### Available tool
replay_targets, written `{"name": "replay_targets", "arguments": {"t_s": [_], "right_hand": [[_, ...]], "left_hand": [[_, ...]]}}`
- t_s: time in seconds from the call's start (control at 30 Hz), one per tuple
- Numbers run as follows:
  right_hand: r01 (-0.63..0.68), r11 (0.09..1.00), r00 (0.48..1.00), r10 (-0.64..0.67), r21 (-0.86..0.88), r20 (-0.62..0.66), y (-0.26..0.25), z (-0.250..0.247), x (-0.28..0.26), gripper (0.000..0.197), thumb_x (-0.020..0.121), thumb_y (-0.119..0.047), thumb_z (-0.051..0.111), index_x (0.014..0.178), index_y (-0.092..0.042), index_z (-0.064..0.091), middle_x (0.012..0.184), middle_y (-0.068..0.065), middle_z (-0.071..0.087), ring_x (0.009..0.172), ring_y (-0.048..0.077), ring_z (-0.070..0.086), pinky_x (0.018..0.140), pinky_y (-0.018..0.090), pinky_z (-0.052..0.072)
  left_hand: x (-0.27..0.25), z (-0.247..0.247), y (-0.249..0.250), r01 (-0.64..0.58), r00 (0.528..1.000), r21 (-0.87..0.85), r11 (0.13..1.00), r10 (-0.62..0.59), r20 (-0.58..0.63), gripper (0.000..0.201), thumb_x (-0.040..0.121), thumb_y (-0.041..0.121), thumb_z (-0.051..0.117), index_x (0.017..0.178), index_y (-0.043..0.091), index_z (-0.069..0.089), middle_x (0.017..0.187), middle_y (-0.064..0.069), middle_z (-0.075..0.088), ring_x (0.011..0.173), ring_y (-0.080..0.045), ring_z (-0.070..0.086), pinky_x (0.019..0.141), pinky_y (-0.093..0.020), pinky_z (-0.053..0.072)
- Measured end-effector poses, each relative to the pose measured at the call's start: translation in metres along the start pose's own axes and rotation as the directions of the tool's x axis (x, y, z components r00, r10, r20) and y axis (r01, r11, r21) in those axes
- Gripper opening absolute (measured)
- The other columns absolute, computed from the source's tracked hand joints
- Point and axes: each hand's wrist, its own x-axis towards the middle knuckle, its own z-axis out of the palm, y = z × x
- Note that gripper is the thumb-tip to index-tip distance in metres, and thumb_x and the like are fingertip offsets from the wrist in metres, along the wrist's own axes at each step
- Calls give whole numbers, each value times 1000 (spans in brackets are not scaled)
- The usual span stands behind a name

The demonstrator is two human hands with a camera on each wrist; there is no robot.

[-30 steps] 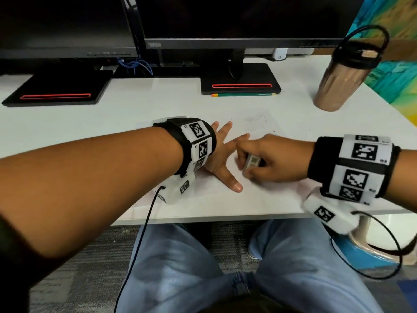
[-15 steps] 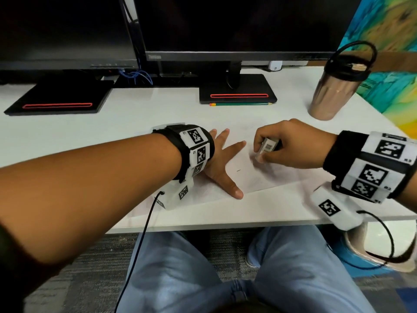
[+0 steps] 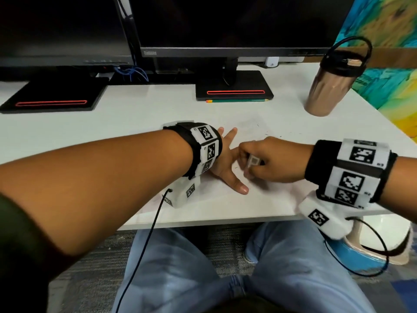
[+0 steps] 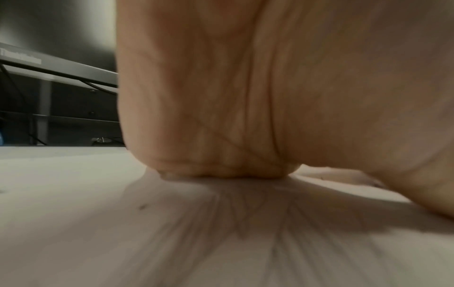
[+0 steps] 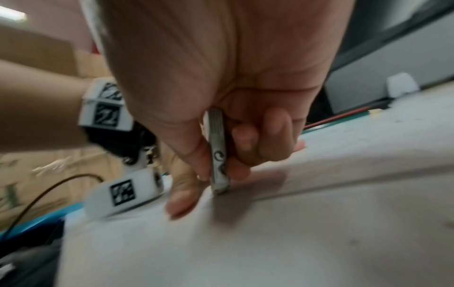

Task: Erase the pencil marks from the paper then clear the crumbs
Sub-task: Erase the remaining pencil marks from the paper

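The worktop (image 3: 135, 123) lies bare left of the paper (image 3: 266, 199) and between it and the monitor stands (image 3: 234, 92). A pencil (image 3: 237, 100) (green) hugs the right stand; a tumbler (image 3: 327, 91) blocks the far right.

White paper (image 3: 266, 199) flat at desk's near edge, white eraser (image 3: 252, 162) upright on it, dark crumbs (image 3: 274, 134) beyond

White desk (image 3: 140, 123) w/ sheet of paper (image 3: 259, 199) laid flat near front edge. Two black monitor bases (image 3: 234, 89) are set at the back, green pencil (image 3: 237, 100) just in front of one. Copper tumbler (image 3: 327, 91) is stood far right.
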Motion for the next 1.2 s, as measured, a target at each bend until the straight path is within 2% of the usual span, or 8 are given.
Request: {"name": "replay_targets", "arguments": {"t_s": [0.3, 0.43, 0.6, 0.73, 0.87, 0.97, 1.1, 1.2], "right_hand": [[10, 1000, 999, -10, 13, -31, 2, -2, -5, 10, 88, -20, 63, 94, -21, 56, 90, -9, 66, 80, 9, 59, 71, 24, 46], [115, 993, 993, -116, -28, -21, -5, 5, -7, 8, 88, -11, 59, 95, -15, 56, 77, -16, 56, 70, -7, 54, 63, 7, 39], [45, 999, 999, -45, -24, -26, 7, -5, -7, 17, 88, -17, 61, 86, -30, 50, 84, -14, 62, 78, 7, 60, 70, 22, 47], [140, 990, 990, -140, -8, -4, -3, 7, -11, 19, 86, -10, 61, 85, -26, 50, 77, -18, 54, 69, -14, 52, 61, 5, 36], [49, 999, 998, -49, -12, -48, 10, -2, -7, 19, 87, -18, 63, 85, -31, 48, 84, -13, 62, 71, 3, 55, 63, 19, 39], [118, 993, 993, -119, -32, -21, 2, 7, -10, 12, 87, -15, 61, 90, -24, 53, 82, -13, 60, 68, -4, 53, 60, 9, 36], [54, 998, 997, -55, -21, -57, 11, -3, -10, 19, 87, -17, 62, 85, -31, 50, 83, -15, 62, 69, -1, 55, 61, 16, 39], [62, 996, 997, -65, -61, -48, 9, 2, -11, 15, 88, -17, 61, 89, -27, 50, 77, -20, 55, 67, -2, 52, 59, 10, 35]], "left_hand": [[4, 2, 0, 0, 1000, -4, 1000, 0, -30, 122, 65, 93, 48, 152, 41, -19, 159, -12, -33, 148, -43, -20, 116, -65, 5], [6, 3, -2, -8, 999, -6, 1000, 8, -36, 122, 64, 93, 49, 150, 44, -21, 159, -12, -34, 148, -43, -20, 116, -65, 4], [6, 3, 0, -7, 999, -9, 1000, 6, -46, 123, 63, 93, 49, 151, 43, -21, 160, -13, -31, 148, -44, -18, 115, -65, 7], [6, 5, -1, -20, 997, -34, 999, 17, -75, 126, 62, 91, 53, 148, 45, -27, 159, -14, -32, 147, -45, -19, 115, -66, 5], [5, 3, -1, -5, 999, -11, 1000, 4, -54, 125, 62, 94, 48, 149, 43, -26, 159, -13, -32, 148, -44, -17, 116, -65, 7], [5, 4, 0, -13, 998, -24, 1000, 11, -70, 126, 63, 92, 51, 147, 44, -29, 159, -14, -32, 148, -44, -18, 116, -65, 5], [3, 2, 1, -5, 999, -8, 1000, 5, -47, 125, 63, 92, 49, 149, 42, -27, 159, -13, -32, 148, -44, -17, 115, -66, 7], [3, 1, 1, -4, 999, -1, 1000, 4, -50, 125, 64, 92, 49, 148, 42, -28, 159, -14, -32, 148, -44, -17, 115, -65, 7]]}}
